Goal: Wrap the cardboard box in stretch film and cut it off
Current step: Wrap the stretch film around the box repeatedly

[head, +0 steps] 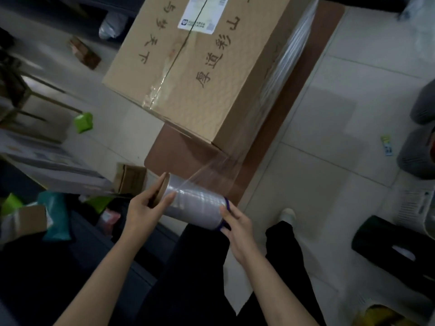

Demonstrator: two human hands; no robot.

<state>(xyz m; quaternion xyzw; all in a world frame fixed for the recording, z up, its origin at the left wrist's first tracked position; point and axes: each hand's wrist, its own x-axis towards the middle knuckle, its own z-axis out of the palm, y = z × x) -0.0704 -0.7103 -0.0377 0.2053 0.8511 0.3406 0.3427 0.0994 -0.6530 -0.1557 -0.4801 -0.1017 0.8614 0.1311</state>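
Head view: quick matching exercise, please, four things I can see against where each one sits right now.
Things: 1 cardboard box; 2 film roll; 3 green packet; 4 white label.
Places: A on the floor; B stuck on the box top; C between left hand and right hand; D on the brown table.
Pairs: 1-D; 2-C; 3-A; 4-B.

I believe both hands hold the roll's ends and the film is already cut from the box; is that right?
Not quite: the head view shows the film running uncut from the roll to the cardboard box. The left hand and right hand do hold its ends.
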